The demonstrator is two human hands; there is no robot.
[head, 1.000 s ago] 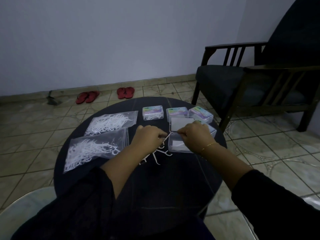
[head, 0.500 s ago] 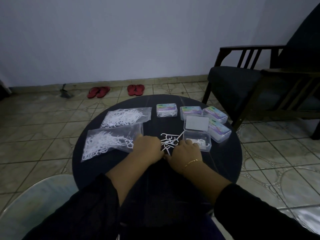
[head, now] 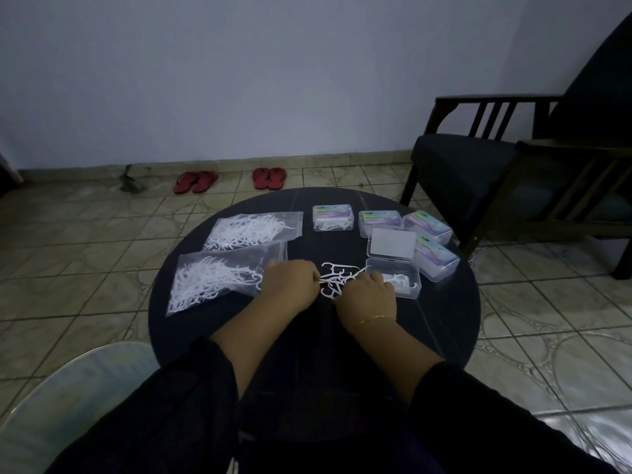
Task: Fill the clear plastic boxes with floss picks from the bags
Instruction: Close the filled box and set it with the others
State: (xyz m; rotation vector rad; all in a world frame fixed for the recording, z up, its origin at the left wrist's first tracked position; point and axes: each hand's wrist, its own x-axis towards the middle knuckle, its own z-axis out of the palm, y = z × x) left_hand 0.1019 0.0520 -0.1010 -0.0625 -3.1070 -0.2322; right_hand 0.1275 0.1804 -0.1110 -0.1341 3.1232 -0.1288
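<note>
A small heap of loose white floss picks [head: 337,272] lies in the middle of the round dark table [head: 441,313]. My left hand [head: 290,283] pinches picks at the heap's left edge. My right hand [head: 367,295] has its fingers curled over the heap's right side, gripping picks. Just right of it stands an open clear box [head: 407,289] with a few picks inside and its lid [head: 392,247] raised. Two clear bags of floss picks [head: 212,280] [head: 251,230] lie to the left.
Several closed clear boxes with coloured labels stand at the back: one [head: 332,217] apart, others [head: 379,221] [head: 427,226] [head: 436,261] by the open box. A dark armchair [head: 506,172] stands to the right. Red slippers [head: 195,182] lie by the wall.
Both hands have come back from the open box to the loose heap, which now shows between them. The camera has shifted, so the table sits further right and lower in view.
</note>
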